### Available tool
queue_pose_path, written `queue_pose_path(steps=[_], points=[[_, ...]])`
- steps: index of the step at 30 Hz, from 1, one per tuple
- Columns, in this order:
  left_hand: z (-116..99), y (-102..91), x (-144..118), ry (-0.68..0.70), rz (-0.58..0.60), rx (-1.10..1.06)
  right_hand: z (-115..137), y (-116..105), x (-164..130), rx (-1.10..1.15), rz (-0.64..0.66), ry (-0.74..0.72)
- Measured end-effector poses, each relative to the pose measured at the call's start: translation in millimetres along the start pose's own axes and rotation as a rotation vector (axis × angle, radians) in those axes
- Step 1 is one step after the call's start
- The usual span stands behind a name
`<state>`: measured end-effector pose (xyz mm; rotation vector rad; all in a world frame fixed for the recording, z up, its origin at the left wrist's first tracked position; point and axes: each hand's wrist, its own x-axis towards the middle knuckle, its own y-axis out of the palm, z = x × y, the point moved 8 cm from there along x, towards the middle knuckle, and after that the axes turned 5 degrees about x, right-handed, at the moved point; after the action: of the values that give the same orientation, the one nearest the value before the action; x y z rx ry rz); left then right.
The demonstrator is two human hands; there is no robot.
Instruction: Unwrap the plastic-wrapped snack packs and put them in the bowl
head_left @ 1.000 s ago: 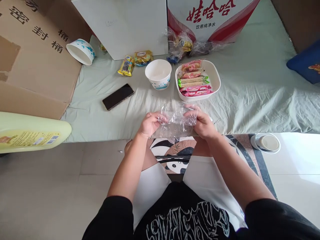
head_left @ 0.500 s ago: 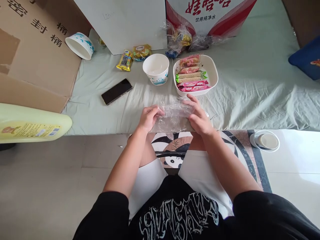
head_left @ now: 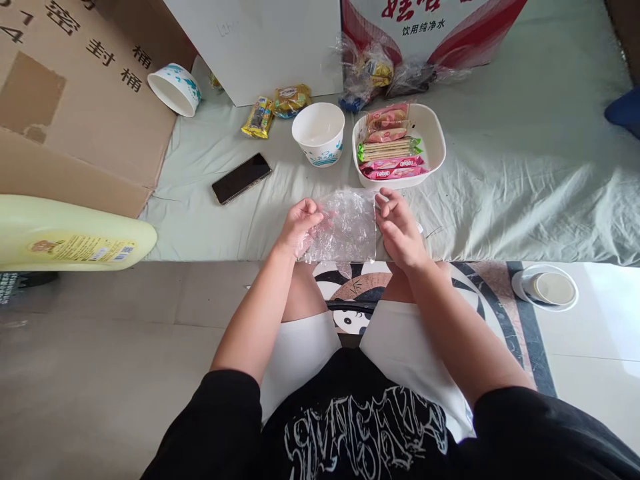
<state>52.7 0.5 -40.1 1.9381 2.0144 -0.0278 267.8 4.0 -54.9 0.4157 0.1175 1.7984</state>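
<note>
A crumpled clear plastic bag point(head_left: 346, 228) lies at the near edge of the pale green sheet point(head_left: 500, 173). My left hand point(head_left: 300, 225) grips its left side with curled fingers. At the bag's right edge is my right hand point(head_left: 397, 227), its fingers apart and only the fingertips touching the plastic. Just beyond my hands stands a white tray point(head_left: 433, 127) packed with wafer and biscuit packets point(head_left: 390, 148), and a white paper bowl point(head_left: 319, 133) stands to its left.
A black phone point(head_left: 241, 178) lies left of the bowl. Two snack packets point(head_left: 274, 110), a tipped paper bowl point(head_left: 175, 89), cardboard point(head_left: 80, 100), a white box point(head_left: 270, 40) and a red-and-white carton point(head_left: 430, 30) line the back. A yellow bottle point(head_left: 70, 233) lies at left, a cup point(head_left: 550, 288) on the floor at right.
The bag has been spread flatter on the sheet. My right hand has let go of its grip and opened, resting at the bag's right edge. The camera view shifted slightly.
</note>
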Motion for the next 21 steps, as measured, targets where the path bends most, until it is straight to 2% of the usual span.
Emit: queue_pose_path(steps=[4,9,13,15,19,21], points=[[3.7,3.8,-0.5,-0.037,0.078,0.051,-0.8,6.0,1.5,-0.044,-0.033,0.052],[7.3,0.7,1.2,-0.02,0.1,0.075,-5.3,18.7,-0.6,-0.06,0.033,0.242],[10.7,2.0,4.4,-0.016,0.098,0.067,3.6,6.1,-0.3,0.006,-0.123,0.182],[11.6,2.1,5.6,-0.015,0.08,0.059,7.6,4.3,0.9,0.047,-0.154,0.15],[7.0,-6.5,5.5,0.024,0.009,-0.045,4.3,18.5,2.4,-0.021,-0.023,0.251],[5.0,-8.8,4.8,0.02,0.026,-0.088,2.0,21.5,0.9,-0.068,0.006,0.303]])
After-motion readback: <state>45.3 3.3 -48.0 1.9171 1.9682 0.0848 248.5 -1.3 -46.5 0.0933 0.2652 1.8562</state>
